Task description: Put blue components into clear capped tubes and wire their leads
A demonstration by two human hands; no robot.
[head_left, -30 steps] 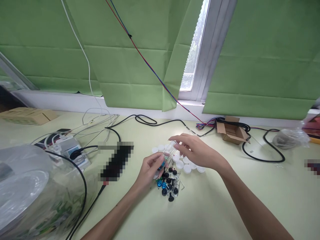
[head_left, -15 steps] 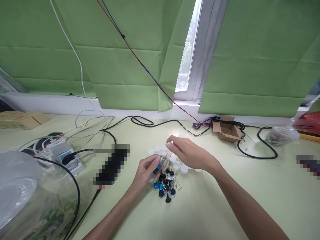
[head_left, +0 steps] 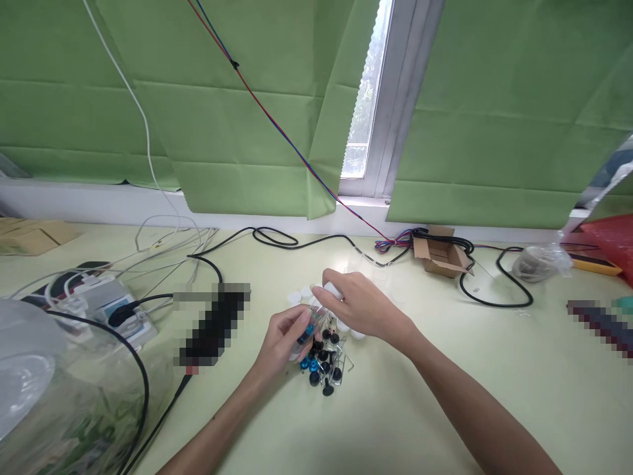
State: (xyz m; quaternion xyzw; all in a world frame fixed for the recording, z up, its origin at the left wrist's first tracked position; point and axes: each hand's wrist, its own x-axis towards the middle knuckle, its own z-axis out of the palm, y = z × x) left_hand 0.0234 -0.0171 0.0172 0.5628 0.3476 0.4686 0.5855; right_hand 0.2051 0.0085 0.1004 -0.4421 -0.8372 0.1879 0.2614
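Observation:
My left hand (head_left: 283,336) is closed around a small clear plastic container (head_left: 307,334) with blue and dark parts inside. Over its far end, my right hand (head_left: 363,305) has its fingers curled round a white cap (head_left: 333,290). The cap is partly covered by the fingers, and I cannot tell whether it touches the container. Below the hands lies a pile of black-headed screws (head_left: 323,356), bent metal keys (head_left: 346,359) and blue knobs (head_left: 309,364). Several loose white caps (head_left: 295,297) lie behind and beside the hands, some hidden by the right one.
A large clear bag (head_left: 74,409) and a white power strip (head_left: 123,310) with cables stand on the left. A black cable (head_left: 316,244) runs along the back to a small open cardboard box (head_left: 441,258). A clear bag (head_left: 539,262) lies at the right.
My right hand has come down and closer to the container in my left hand, with the white cap in its fingers. The whole view has shifted slightly.

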